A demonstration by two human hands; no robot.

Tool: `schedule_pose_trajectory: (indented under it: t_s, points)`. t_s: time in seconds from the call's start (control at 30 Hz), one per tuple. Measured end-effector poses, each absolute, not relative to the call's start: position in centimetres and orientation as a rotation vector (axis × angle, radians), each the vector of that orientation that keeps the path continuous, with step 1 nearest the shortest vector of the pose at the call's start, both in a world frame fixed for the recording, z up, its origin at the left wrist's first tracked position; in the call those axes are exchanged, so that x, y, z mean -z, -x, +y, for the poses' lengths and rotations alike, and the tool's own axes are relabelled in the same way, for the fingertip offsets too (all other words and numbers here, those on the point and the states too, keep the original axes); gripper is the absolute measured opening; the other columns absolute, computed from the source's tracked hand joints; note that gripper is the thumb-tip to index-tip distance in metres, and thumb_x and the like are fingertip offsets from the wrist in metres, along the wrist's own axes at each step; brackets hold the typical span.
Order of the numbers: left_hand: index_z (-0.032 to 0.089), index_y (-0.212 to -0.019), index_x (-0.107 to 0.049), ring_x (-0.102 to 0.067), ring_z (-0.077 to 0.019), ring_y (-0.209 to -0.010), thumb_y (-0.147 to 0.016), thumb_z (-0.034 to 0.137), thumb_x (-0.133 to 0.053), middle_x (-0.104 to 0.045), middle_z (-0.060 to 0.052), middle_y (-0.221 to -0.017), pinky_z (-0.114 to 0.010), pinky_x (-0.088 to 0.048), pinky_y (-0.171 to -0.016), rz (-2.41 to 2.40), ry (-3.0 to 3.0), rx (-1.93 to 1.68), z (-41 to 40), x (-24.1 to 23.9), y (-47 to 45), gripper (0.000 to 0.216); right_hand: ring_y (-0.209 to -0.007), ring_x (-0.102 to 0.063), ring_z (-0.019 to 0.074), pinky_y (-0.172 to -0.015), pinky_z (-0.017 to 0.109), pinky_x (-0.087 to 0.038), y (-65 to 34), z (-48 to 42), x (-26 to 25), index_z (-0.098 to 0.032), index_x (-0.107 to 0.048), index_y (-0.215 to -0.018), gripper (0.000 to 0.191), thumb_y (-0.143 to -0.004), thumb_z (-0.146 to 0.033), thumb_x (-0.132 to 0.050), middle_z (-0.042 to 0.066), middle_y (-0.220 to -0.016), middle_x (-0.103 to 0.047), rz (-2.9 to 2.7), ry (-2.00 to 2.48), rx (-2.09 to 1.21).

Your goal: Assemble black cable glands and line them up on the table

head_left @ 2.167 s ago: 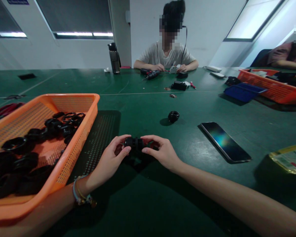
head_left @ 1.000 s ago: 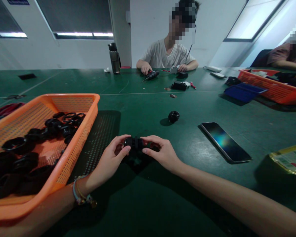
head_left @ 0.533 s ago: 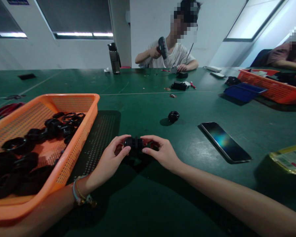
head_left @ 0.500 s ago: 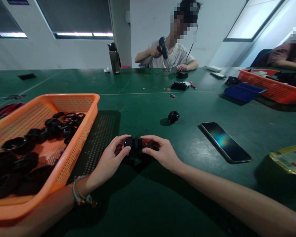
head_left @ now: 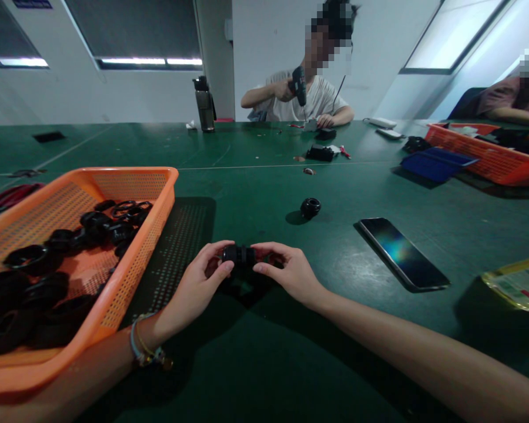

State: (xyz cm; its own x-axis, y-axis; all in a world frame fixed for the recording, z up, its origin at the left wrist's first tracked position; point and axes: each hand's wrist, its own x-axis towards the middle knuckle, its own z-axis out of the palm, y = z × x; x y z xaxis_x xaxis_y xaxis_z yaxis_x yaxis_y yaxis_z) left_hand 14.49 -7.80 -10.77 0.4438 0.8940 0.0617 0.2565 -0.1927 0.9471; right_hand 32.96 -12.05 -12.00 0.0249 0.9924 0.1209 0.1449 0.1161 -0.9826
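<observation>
Low over the green table, my left hand and my right hand both pinch a small black round fitting between thumb and fingers, one hand at each end. The part's middle shows between my fingertips; its right end is hidden in my right hand. An orange mesh basket with several black ring-shaped parts stands just left of my left hand. A second black round part sits alone on the table beyond my right hand.
A dark smartphone lies right of my hands. A person across the table holds a black power screwdriver. A dark bottle stands far back. Another orange basket, a blue tray and a yellow-edged tray lie right.
My hands have stayed on the black fitting with hardly any shift. The person opposite picked a power screwdriver up off the table and now holds it raised, pointing down.
</observation>
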Motion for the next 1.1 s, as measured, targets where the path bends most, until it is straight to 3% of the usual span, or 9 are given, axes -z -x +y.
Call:
schedule_pose_trajectory:
  t_s: [0.5, 1.1]
  points:
    - [0.018, -0.109, -0.056, -0.057, -0.0157, -0.071, -0.075, 0.035, -0.054, -0.059, -0.004, -0.089, -0.029, -0.05, -0.065, 1.005, -1.7, -0.811, -7.75, 11.0, -14.45, 0.038, -0.079, -0.065, 0.0172, -0.074, 0.034, -0.051, -32.9, -12.0, 12.09, -0.02, -0.07, -0.097, 0.029, -0.068, -0.027, -0.07, 0.003, -0.088, -0.072, -1.353, 1.268, -1.02]
    - [0.016, -0.109, -0.055, -0.056, -0.0156, -0.073, -0.075, 0.036, -0.052, -0.056, -0.005, -0.093, -0.03, -0.05, -0.069, 1.021, -1.722, -0.788, -7.78, 10.76, -14.44, 0.039, -0.082, -0.063, 0.0167, -0.074, 0.032, -0.048, -33.01, -11.97, 11.91, -0.02, -0.067, -0.095, 0.03, -0.065, -0.018, -0.071, 0.002, -0.089, -0.069, -1.349, 1.244, -1.019]
